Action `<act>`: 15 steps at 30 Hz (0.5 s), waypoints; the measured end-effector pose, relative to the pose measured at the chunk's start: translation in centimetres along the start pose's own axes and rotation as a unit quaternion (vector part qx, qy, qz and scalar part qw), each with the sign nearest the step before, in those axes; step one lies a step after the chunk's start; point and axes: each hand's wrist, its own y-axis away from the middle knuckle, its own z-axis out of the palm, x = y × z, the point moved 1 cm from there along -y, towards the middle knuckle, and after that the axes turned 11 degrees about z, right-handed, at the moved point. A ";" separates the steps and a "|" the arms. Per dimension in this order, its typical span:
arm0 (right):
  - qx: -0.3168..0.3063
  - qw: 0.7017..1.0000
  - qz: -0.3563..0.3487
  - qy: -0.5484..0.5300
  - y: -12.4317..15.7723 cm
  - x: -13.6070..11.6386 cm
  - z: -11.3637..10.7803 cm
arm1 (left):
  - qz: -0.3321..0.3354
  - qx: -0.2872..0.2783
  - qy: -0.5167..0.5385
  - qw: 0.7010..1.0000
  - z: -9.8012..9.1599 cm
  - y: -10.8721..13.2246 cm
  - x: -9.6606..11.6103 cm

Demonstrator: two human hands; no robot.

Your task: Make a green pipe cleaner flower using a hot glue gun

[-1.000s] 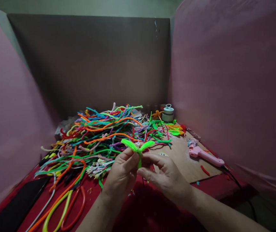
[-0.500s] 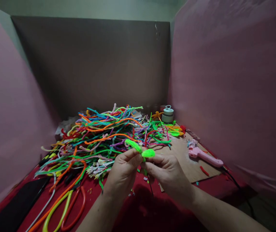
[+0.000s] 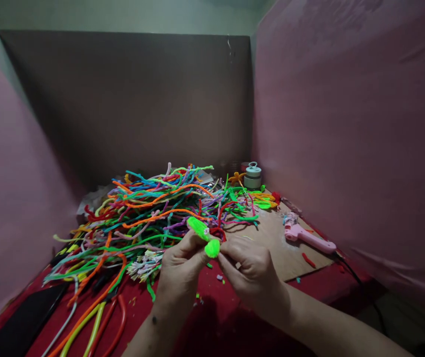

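Across the red-covered worktop (image 3: 141, 322), a broad heap of pipe cleaners (image 3: 152, 201) sprawls to the left, mostly long, loose lengths, so the bulk of the stock looks unworked. Right of it lies a cardboard sheet (image 3: 268, 230) with a few orange and green shaped pieces (image 3: 264, 200) at its far end; these seem further along than the heap.

Over the worktop's near middle, the left hand (image 3: 180, 277) and right hand (image 3: 260, 277) come together, in front of the heap and the cardboard. A pink glue gun (image 3: 311, 239) rests on the cardboard, well apart from both.

Between the hands, held up off the worktop, is a bright green pipe-cleaner piece (image 3: 212, 249). Its two plump lobes look already formed, one angled up and away, the other facing the camera. I judge it partly made; its lower part is hidden, so what is left on it cannot be told.

The left hand's fingers are closed in a pinch below the lobes, gripping the piece. The right hand's thumb and forefinger are drawn nearly together at the near lobe's right edge, apparently pinching it, though the exact contact is hidden.
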 end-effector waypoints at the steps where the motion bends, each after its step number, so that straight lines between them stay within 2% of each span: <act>1: 0.001 1.000 -0.009 0.013 0.1 0.0 0.0 | 0.002 -0.002 0.006 1.000 -0.1 -0.1 -0.1; 4: 0.003 0.999 -0.021 0.048 0.2 0.1 -0.1 | 0.013 -0.012 -0.001 1.000 -0.4 -0.1 -0.4; 9: 0.017 0.994 -0.036 0.099 0.2 0.1 -0.1 | 0.055 -0.012 -0.070 0.996 -0.6 0.3 -0.6; 15: 0.028 0.994 -0.050 0.098 0.2 -0.1 0.1 | 0.088 -0.019 -0.066 0.994 -0.7 0.4 -0.9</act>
